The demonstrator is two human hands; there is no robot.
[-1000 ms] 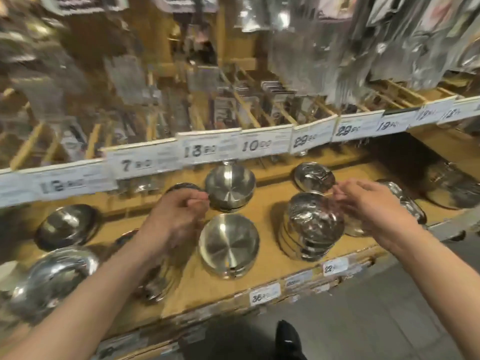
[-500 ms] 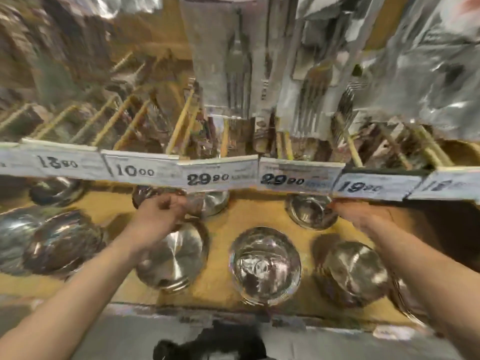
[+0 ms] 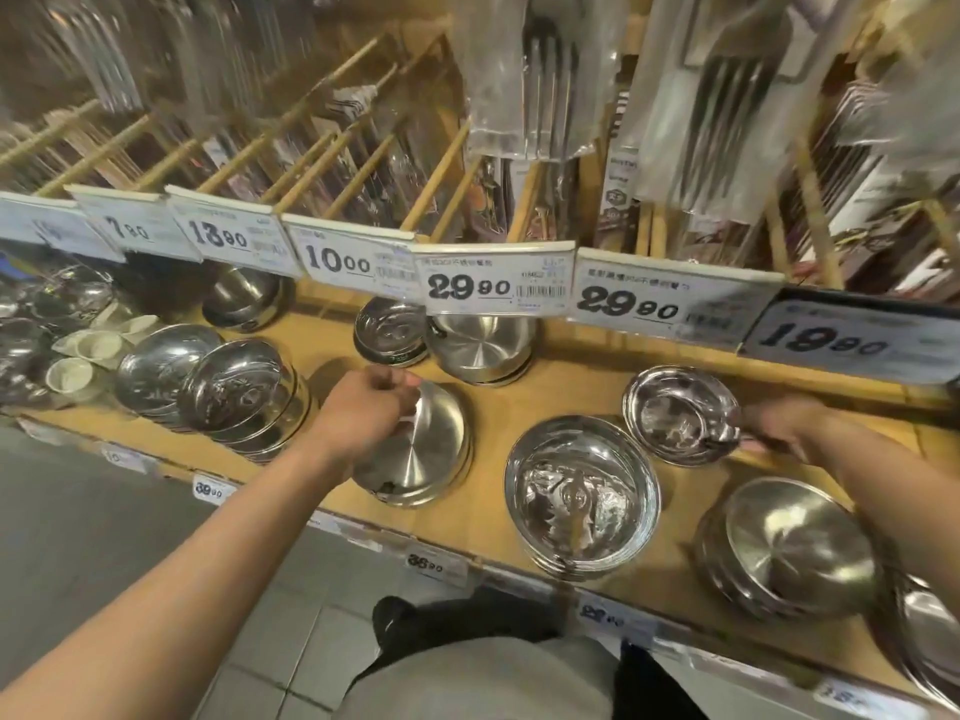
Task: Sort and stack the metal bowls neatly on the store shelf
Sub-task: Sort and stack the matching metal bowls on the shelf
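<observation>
- Landmark: the big open bowl at the shelf front. It sits upright on a short stack; only reflections inside, I see no contents.
- Front row beside it: an upside-down stack to its right, another upside-down stack to its left.
- My left hand curls over that left stack's rim, gripping it.
- Behind and right of the landmark: a small upright bowl. My right hand is at its rim; blurred, so I cannot tell the grip.
- Far left: a leaning, untidy pile.
- Judgement: sorting partly done; mixed orientations and that pile remain.
</observation>
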